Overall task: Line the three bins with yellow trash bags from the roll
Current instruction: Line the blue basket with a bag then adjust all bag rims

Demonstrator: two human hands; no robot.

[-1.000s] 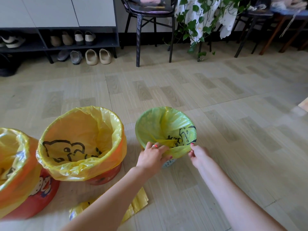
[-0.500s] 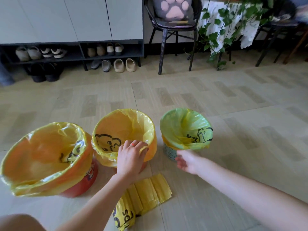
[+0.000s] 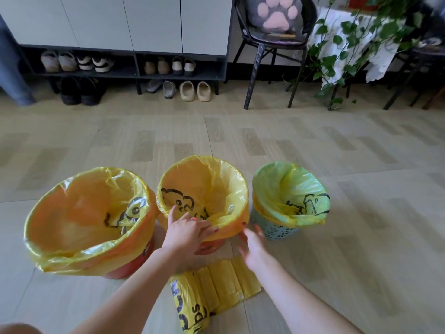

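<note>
Your left hand (image 3: 186, 231) rests flat, gripping nothing, on the middle bin (image 3: 207, 245) liner's near rim; your right hand (image 3: 250, 244), fingers spread, hovers at its four o'clock. Tuck that rim evenly. All three bins look lined; the roll (image 3: 212, 289) lies at six o'clock.

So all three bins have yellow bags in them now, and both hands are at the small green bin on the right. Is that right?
Not quite. The head view shows the left hand and right hand at the middle bin, not the green bin. All three bins are lined, including the left bin.
</note>
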